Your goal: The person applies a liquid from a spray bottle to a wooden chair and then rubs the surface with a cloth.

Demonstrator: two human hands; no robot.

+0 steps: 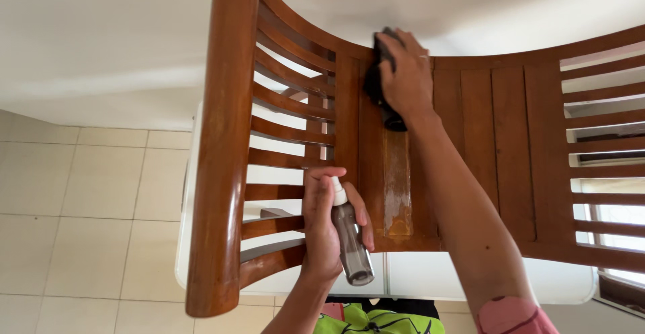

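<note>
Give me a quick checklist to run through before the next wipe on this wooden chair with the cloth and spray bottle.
1. Cloth in contact with the wood: ok. The right hand presses the dark cloth against the wooden chair near its top rail.
2. Spray bottle held firmly: ok. The left hand wraps around the spray bottle, finger at the white nozzle.
3. Liquid left in the bottle: cannot tell, the body is tinted.
4. Nozzle aimed at the wood: cannot tell.
5. Patch to treat: not ok. A pale, dull strip shows on one slat below the cloth.
6. Chair supported: ok, it rests on a white surface.
</note>
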